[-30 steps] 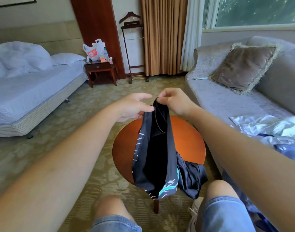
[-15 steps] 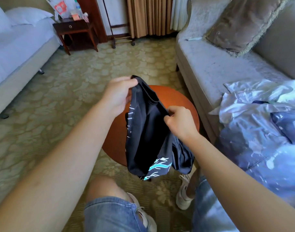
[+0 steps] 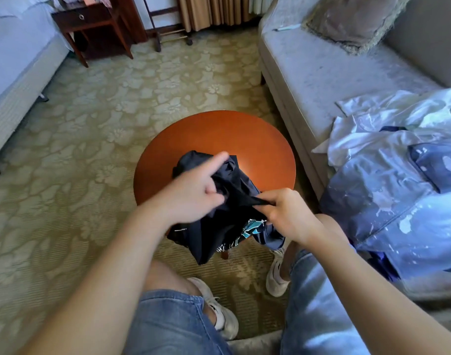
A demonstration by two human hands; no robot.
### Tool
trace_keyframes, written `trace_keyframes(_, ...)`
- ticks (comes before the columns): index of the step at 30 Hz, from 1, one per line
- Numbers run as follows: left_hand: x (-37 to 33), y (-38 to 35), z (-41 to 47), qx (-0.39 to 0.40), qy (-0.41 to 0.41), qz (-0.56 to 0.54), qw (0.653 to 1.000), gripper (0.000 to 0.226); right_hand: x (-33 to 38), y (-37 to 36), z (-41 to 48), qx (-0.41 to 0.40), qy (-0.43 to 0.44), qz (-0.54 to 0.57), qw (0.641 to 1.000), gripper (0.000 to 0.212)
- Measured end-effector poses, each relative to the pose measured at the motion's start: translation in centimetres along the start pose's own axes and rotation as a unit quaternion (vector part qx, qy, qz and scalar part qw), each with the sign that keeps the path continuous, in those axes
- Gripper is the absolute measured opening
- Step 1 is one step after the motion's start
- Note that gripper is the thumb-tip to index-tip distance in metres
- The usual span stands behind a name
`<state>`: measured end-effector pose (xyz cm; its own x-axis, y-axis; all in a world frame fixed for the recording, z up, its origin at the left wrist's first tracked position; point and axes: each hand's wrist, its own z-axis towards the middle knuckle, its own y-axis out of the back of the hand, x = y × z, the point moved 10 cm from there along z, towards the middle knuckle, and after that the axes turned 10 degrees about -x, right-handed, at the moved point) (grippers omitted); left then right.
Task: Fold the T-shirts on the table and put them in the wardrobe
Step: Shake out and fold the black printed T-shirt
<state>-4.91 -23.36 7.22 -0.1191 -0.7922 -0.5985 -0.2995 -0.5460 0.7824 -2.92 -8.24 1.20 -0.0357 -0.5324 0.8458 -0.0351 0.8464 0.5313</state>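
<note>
Cloth is bunched between my hands — the black T-shirt (image 3: 229, 226) droops over the near edge of the round table (image 3: 219, 131). My right hand (image 3: 285, 216) pinches a hem, likely to draw it straight for folding; my left hand (image 3: 191, 196) (blurred, forefinger out) clutches the bundle to steady it.

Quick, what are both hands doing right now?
Left hand: grips the bunched black T-shirt with teal print, index finger sticking out.
Right hand: pinches the same T-shirt's edge.
</note>
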Motion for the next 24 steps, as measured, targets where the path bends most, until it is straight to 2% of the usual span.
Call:
trace_keyframes(2,-1.3,-3.3,0.0,0.060,-0.019,0.021,0.998,0.063,1.2,0.8,-0.8,-0.016,0.028,0.042,0.999,0.019)
trace_keyframes(4,-2.0,-4.3,0.4,0.047,-0.025,0.019,0.998,0.029,2.1,2.5,-1.5,-0.070,0.049,0.074,0.994,0.021)
trace_keyframes(5,-2.0,-4.1,0.5,0.030,-0.023,0.014,0.999,0.021,2.1,3.2,-1.7,-0.093,0.047,0.085,0.991,0.023)
trace_keyframes(8,-2.6,-3.4,0.5,-0.015,-0.032,-0.009,0.999,0.020,2.0,4.6,-2.1,-0.130,0.036,0.091,0.987,0.032)
trace_keyframes(9,-2.9,-3.3,0.2,-0.012,-0.038,-0.032,0.999,0.023,2.3,4.7,-2.2,-0.127,0.044,0.090,0.987,0.035)
trace_keyframes(11,-3.6,-4.1,-0.4,0.026,-0.049,-0.069,0.996,0.043,3.2,4.4,-2.3,-0.107,0.066,0.086,0.988,0.035)
trace_keyframes(12,-4.0,-4.8,-0.7,0.046,-0.058,-0.068,0.995,0.044,3.6,4.1,-2.4,-0.098,0.073,0.085,0.989,0.033)
trace_keyframes(13,-4.1,-5.0,-0.8,0.045,-0.067,-0.061,0.995,0.033,3.9,4.0,-2.4,-0.094,0.074,0.089,0.989,0.030)
trace_keyframes(14,-4.1,-4.7,-0.8,0.026,-0.068,-0.061,0.995,0.021,4.0,3.9,-2.5,-0.096,0.073,0.095,0.988,0.027)
trace_keyframes(15,-3.7,-3.9,-0.6,-0.003,-0.063,-0.065,0.996,0.019,4.0,4.1,-2.5,-0.106,0.072,0.095,0.987,0.023)
trace_keyframes(17,-2.9,-2.7,-0.7,-0.045,-0.043,-0.069,0.996,0.026,3.4,4.5,-2.6,-0.135,0.071,0.059,0.987,0.018)
trace_keyframes(20,-2.0,-1.6,-0.7,-0.081,-0.021,-0.090,0.992,0.022,2.2,4.7,-2.6,-0.146,0.050,-0.006,0.988,0.024)
trace_keyframes(24,-1.9,-1.2,-0.7,-0.120,-0.008,-0.127,0.985,0.023,2.4,3.9,-3.2,-0.132,0.017,0.007,0.991,0.017)
